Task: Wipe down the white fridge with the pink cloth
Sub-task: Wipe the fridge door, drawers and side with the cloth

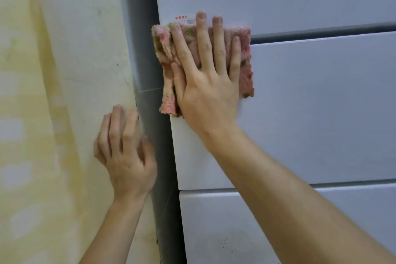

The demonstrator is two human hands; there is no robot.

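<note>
The white fridge point(310, 103) fills the right of the view, with three door fronts stacked and dark gaps between them. A fluffy pink cloth point(246, 70), stained in places, lies flat against the upper left corner of the middle door, over the gap to the top door. My right hand point(205, 77) presses on the cloth with fingers spread, pointing up. My left hand point(126, 150) rests on the wall beside the fridge's grey side, fingers loosely curled, holding nothing.
A yellowish stained wall point(53, 113) stands close on the left, meeting the fridge's grey side panel point(147, 60). A small sticker with red print point(182, 19) sits on the top door just above the cloth. Dark specks mark the bottom door point(225, 244).
</note>
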